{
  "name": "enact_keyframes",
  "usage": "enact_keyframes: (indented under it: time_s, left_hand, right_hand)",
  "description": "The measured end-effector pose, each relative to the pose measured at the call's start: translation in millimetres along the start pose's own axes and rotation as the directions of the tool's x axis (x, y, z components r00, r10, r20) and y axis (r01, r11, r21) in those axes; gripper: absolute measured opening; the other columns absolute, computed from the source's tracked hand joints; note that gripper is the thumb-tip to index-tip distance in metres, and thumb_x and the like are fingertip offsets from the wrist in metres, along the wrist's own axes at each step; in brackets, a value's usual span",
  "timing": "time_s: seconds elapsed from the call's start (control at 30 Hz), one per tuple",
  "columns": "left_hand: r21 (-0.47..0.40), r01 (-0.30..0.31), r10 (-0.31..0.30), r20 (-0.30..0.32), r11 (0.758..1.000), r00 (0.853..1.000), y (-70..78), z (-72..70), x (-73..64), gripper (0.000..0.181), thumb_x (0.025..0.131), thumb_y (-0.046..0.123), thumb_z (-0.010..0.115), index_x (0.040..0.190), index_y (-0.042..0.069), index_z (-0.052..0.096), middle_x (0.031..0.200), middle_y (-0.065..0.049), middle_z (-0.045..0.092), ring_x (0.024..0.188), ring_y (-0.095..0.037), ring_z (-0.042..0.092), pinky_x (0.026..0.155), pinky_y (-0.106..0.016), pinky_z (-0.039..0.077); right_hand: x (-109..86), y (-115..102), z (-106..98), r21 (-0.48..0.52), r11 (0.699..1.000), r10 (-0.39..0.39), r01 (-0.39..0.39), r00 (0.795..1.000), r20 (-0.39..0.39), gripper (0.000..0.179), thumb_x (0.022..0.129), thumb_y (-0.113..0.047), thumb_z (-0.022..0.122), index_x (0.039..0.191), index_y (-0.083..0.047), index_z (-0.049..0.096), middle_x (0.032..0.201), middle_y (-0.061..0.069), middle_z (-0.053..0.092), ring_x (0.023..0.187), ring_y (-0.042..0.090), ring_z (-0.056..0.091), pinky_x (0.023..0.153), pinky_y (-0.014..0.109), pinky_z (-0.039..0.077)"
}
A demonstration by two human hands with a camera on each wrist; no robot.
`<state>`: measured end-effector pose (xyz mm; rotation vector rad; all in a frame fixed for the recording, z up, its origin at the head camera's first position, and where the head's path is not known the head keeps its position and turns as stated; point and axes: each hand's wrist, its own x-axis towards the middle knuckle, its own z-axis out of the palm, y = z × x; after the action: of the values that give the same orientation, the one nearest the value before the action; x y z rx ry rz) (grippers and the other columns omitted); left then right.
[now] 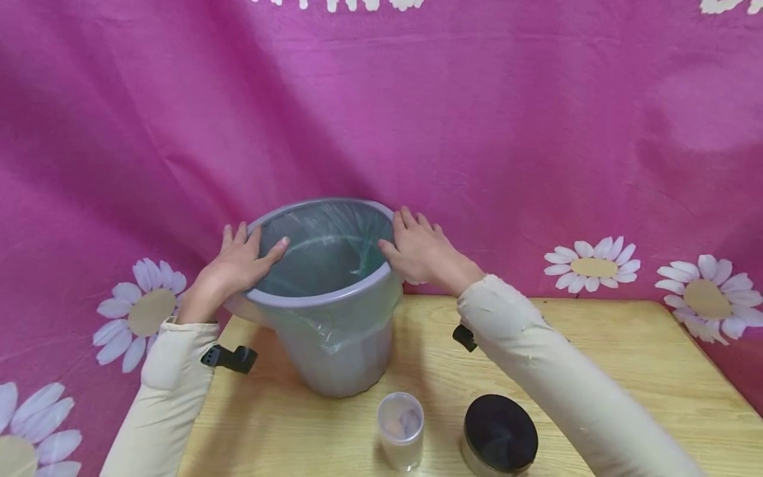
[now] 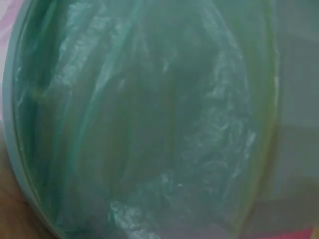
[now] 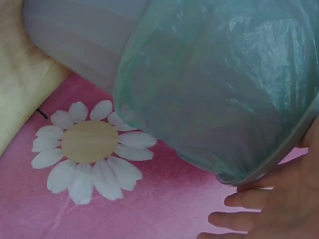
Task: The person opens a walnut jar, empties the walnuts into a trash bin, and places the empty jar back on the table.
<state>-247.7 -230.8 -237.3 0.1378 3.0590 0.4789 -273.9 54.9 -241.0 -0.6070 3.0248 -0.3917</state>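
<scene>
A grey bin stands on the table, lined with a thin translucent green bag folded down over its outside. A grey ring runs round the bin's mouth over the bag. At the left of the ring, my left hand rests with fingers spread and the thumb over the opening. My right hand touches the ring's right side, its fingers straight and pointing away. Creased bag plastic fills most of the left wrist view. The right wrist view shows the bag's loose edge against the bin wall.
In front of the bin stands a clear cup with something small inside. To its right is a round jar with a black lid, beside my right sleeve. A pink cloth with white daisies hangs behind the wooden table.
</scene>
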Motion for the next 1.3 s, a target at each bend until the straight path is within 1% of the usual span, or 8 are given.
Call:
enact_keyframes:
  time_s: [0.17,0.3,0.4,0.53,0.63,1.0,1.2,1.3]
  left_hand:
    - [0.002,-0.017,0.017,0.012,1.0,1.0,-4.4,1.4,0.4,0.094,0.098,0.061,0.026,0.146,-0.017,0.005,0.151,-0.039,-0.006,0.138,-0.052,-0.013,0.111,-0.063,0.004]
    - [0.002,-0.057,0.057,0.009,0.998,0.998,-5.5,1.6,0.2,0.096,0.096,0.062,0.032,0.147,-0.014,0.005,0.151,-0.039,-0.004,0.141,-0.05,-0.007,0.112,-0.061,0.007]
    - [0.002,-0.079,0.079,0.015,0.997,0.997,-4.8,2.5,-0.2,0.096,0.094,0.063,0.038,0.149,-0.01,0.006,0.152,-0.037,-0.003,0.142,-0.049,-0.003,0.112,-0.061,0.01]
    - [-0.009,-0.08,0.081,0.021,0.997,0.997,-4.8,4.4,-2.0,0.097,0.093,0.064,0.041,0.151,-0.006,0.006,0.153,-0.036,-0.002,0.142,-0.048,-0.002,0.112,-0.061,0.012]
    - [-0.011,-0.084,0.085,0.021,0.996,0.996,-3.9,5.0,-1.6,0.097,0.092,0.064,0.041,0.151,-0.005,0.006,0.153,-0.035,-0.003,0.142,-0.048,-0.003,0.112,-0.062,0.011]
    - [0.043,-0.119,0.118,0.028,0.992,0.993,20.2,10.1,10.5,0.097,0.091,0.066,0.038,0.152,-0.002,0.008,0.154,-0.035,-0.005,0.143,-0.045,-0.005,0.114,-0.058,0.009]
    - [0.03,-0.109,0.108,0.034,0.994,0.994,27.7,14.9,13.5,0.089,0.095,0.063,0.034,0.152,-0.001,0.008,0.154,-0.033,-0.007,0.142,-0.048,-0.006,0.113,-0.06,0.007]
    - [0.021,-0.117,0.117,0.015,0.993,0.993,32.6,17.3,16.1,0.084,0.098,0.057,0.031,0.152,-0.003,0.008,0.155,-0.032,-0.005,0.142,-0.047,-0.006,0.113,-0.059,0.006]
  right_hand:
    - [2.3,-2.7,1.1,0.012,1.0,0.008,-0.009,0.999,0.042,0.068,0.102,-0.037,0.028,0.152,0.003,0.008,0.16,0.018,0.004,0.145,0.04,0.008,0.115,0.054,0.012]
    - [5.0,-4.1,0.3,0.021,1.0,-0.008,0.006,0.998,0.058,0.066,0.102,-0.034,0.027,0.152,0.004,0.006,0.16,0.019,-0.001,0.145,0.039,0.005,0.116,0.053,0.011]
    - [5.4,-3.3,-0.3,0.022,1.0,-0.023,0.022,0.997,0.069,0.064,0.102,-0.03,0.027,0.151,0.006,0.004,0.159,0.02,-0.004,0.146,0.037,0.003,0.117,0.047,0.009]
    - [4.6,-2.0,0.7,0.018,0.998,-0.055,0.054,0.997,0.061,0.064,0.101,-0.026,0.027,0.15,0.009,0.005,0.158,0.023,-0.003,0.146,0.034,0.002,0.118,0.039,0.006]
    - [4.1,-0.5,1.1,0.03,0.997,-0.068,0.067,0.996,0.05,0.064,0.101,-0.025,0.027,0.149,0.01,0.005,0.158,0.023,-0.004,0.147,0.032,0.0,0.118,0.037,0.005]
    - [1.3,18.3,-2.9,0.067,0.998,-0.006,0.003,0.999,0.042,0.068,0.101,-0.03,0.032,0.149,0.011,0.004,0.158,0.024,-0.008,0.146,0.035,-0.006,0.118,0.041,0.003]
    - [-1.4,27.4,-5.2,0.079,0.997,0.018,-0.022,0.999,0.046,0.072,0.102,-0.035,0.033,0.149,0.01,0.002,0.158,0.022,-0.01,0.146,0.032,-0.01,0.118,0.041,0.002]
    - [-2.5,32.5,-9.2,0.07,0.997,0.037,-0.04,0.998,0.051,0.072,0.101,-0.035,0.033,0.149,0.009,0.002,0.158,0.022,-0.01,0.146,0.033,-0.01,0.117,0.045,0.004]
